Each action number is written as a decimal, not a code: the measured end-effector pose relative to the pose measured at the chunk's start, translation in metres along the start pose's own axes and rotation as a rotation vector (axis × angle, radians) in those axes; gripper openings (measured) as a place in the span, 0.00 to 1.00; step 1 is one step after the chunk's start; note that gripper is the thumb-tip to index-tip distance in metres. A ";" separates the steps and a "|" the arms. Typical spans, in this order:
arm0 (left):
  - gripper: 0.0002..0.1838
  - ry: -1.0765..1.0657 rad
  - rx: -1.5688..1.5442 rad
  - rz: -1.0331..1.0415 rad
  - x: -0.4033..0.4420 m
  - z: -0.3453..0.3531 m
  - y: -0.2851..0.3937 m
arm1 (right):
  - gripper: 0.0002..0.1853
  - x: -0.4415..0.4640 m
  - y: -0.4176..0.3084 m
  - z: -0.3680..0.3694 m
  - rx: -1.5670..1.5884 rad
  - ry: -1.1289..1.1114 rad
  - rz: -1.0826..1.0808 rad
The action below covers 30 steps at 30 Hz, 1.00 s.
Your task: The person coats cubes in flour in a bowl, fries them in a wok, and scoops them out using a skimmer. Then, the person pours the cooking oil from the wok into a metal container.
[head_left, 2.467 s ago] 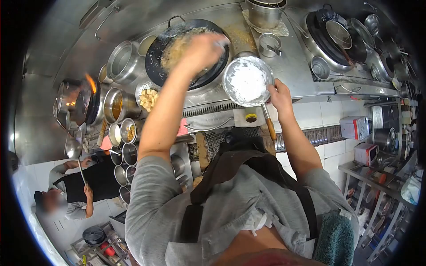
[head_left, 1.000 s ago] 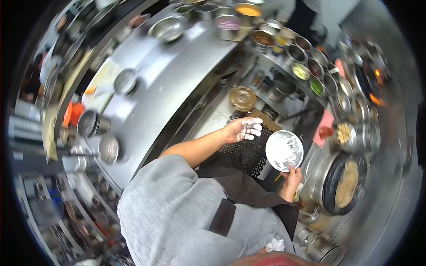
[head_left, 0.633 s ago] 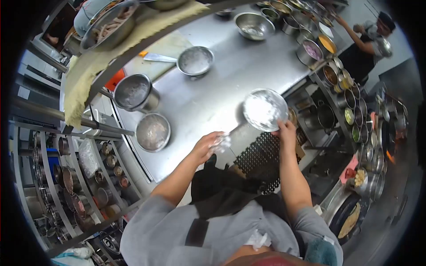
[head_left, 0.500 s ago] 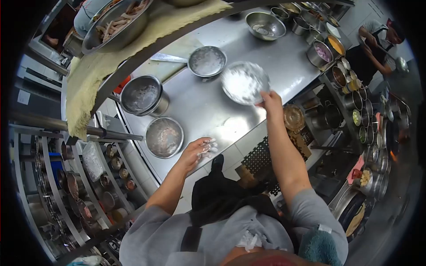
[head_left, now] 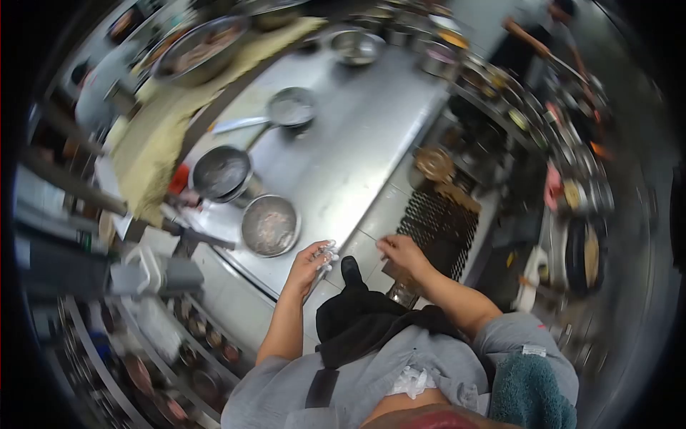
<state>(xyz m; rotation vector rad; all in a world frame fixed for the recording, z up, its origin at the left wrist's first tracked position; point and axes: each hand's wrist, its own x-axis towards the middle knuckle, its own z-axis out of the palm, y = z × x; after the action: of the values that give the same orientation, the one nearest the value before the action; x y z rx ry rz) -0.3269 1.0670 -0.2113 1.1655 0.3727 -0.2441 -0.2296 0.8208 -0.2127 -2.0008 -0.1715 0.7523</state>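
My left hand [head_left: 311,262] is over the steel table's near edge, its fingers loosely apart and coated with white powder. It holds nothing that I can see. Closest to it is a metal bowl [head_left: 270,226] with pale residue inside. My right hand [head_left: 401,253] hangs over the floor, right of the table edge, with its fingers curled in and no object showing in them. Farther along the table are a deep metal bowl [head_left: 220,173] and a smaller round metal bowl [head_left: 291,107] with whitish contents. A broad-bladed tool [head_left: 239,124] lies beside the smaller bowl.
A raised shelf with yellowish cloth [head_left: 153,121] carries a large bowl of pale strips [head_left: 204,50]. Several pots, including one with purple contents [head_left: 438,58], stand at the far end. A black perforated mat [head_left: 436,225] covers part of the floor. A co-worker [head_left: 536,43] stands near the stove flame.
The bowl of white powder has left my right hand and is out of sight. My right hand has come down and left, off the table. The view has turned and shifted.
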 end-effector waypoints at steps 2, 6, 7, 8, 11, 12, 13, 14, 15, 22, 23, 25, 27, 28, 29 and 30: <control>0.17 -0.060 0.129 -0.034 -0.001 0.020 -0.014 | 0.19 -0.068 0.053 -0.013 -0.186 0.176 -0.076; 0.18 -0.210 0.555 -0.094 -0.005 0.077 -0.069 | 0.23 -0.255 0.093 -0.027 -0.293 0.503 0.099; 0.17 -0.264 0.663 -0.121 -0.012 0.100 -0.086 | 0.23 -0.299 0.115 -0.019 -0.255 0.692 0.065; 0.17 -0.378 0.724 -0.180 -0.019 0.123 -0.106 | 0.23 -0.346 0.128 -0.008 -0.165 0.889 0.141; 0.17 -0.740 0.961 -0.260 -0.073 0.218 -0.156 | 0.18 -0.468 0.184 0.049 0.045 1.329 0.315; 0.17 -0.879 0.999 -0.325 -0.090 0.248 -0.179 | 0.18 -0.508 0.195 0.077 0.086 1.415 0.383; 0.17 -1.030 1.031 -0.340 -0.115 0.282 -0.194 | 0.17 -0.542 0.204 0.104 0.111 1.554 0.409; 0.17 -1.198 1.058 -0.285 -0.131 0.312 -0.211 | 0.17 -0.570 0.211 0.128 0.126 1.676 0.422; 0.16 -1.359 1.066 -0.228 -0.148 0.343 -0.231 | 0.17 -0.590 0.225 0.151 0.139 1.717 0.454; 0.18 -1.769 1.061 -0.157 -0.363 0.481 -0.314 | 0.16 -0.731 0.291 0.283 0.393 1.788 0.994; 0.18 -1.845 1.069 -0.194 -0.387 0.489 -0.330 | 0.17 -0.743 0.307 0.302 0.464 1.822 1.051; 0.17 -2.047 1.119 -0.222 -0.424 0.501 -0.384 | 0.17 -0.778 0.327 0.345 0.484 2.073 1.145; 0.17 -2.108 1.252 -0.371 -0.469 0.506 -0.438 | 0.18 -0.820 0.329 0.386 0.491 2.162 1.478; 0.17 -2.100 1.311 -0.509 -0.499 0.506 -0.454 | 0.19 -0.842 0.334 0.407 0.429 2.254 1.557; 0.17 -2.082 1.365 -0.639 -0.529 0.505 -0.468 | 0.20 -0.865 0.341 0.423 0.354 2.347 1.629; 0.17 -2.226 1.369 -0.549 -0.550 0.499 -0.493 | 0.20 -0.888 0.348 0.435 0.362 2.356 1.628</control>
<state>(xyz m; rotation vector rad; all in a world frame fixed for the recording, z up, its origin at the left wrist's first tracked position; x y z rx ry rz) -0.9355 0.4155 -0.2327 1.2420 -1.7358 -2.2067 -1.2519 0.5937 -0.2648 -1.0175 2.6693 -1.0614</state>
